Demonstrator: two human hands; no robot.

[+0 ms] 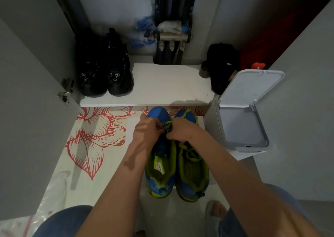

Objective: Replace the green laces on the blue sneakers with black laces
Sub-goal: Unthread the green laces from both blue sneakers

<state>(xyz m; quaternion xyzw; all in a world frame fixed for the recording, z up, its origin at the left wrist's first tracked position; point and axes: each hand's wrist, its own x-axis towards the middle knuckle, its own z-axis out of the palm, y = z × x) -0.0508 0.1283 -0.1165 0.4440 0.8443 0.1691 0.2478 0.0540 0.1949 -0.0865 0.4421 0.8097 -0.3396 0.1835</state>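
Blue mesh sneakers with lime-green lining sit side by side on a pale floor, toes pointing away: one on the person's left (158,112), one on the right (188,115). Both hands work over the left shoe's front eyelets. Left hand (146,128) and right hand (182,130) have fingers curled in tight, pinching a green lace (169,123) between them (a dark strand (165,129) shows there too; which hand holds it is unclear). White flip-lid bin (242,128) stands open just beside the right shoe. Black sneakers (104,70) rest on a white shelf (162,85).
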